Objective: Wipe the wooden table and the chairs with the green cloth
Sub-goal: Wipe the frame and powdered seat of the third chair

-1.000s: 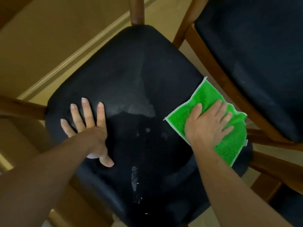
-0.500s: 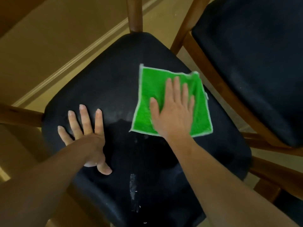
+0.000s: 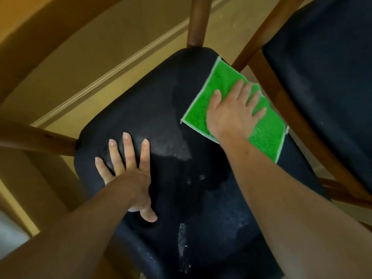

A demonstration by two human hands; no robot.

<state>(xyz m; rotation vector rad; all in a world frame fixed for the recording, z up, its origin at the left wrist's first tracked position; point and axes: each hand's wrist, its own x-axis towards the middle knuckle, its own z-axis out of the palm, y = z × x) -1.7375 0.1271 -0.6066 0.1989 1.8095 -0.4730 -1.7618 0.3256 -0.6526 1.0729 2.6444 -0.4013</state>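
Observation:
A dark padded chair seat [image 3: 157,109] on a wooden frame fills the middle of the view. The green cloth [image 3: 203,109] lies flat on the seat's far right part, near the edge. My right hand [image 3: 235,113] presses on the cloth with straight, spread fingers. My left hand [image 3: 128,174] rests flat on the seat's left side, fingers spread, holding nothing. A pale dusty patch [image 3: 171,147] and a white streak [image 3: 182,242] show on the seat between and below my hands.
A second chair with a dark seat [image 3: 326,81] and wooden frame [image 3: 281,93] stands close on the right. A wooden back post [image 3: 198,21] rises behind the near seat, and a wooden arm [image 3: 34,139] reaches in from the left. Tan floor with a skirting strip [image 3: 112,71] lies beyond.
My right hand slid the cloth from the seat's right edge to its middle, then to the far right corner. My left hand stayed flat in place.

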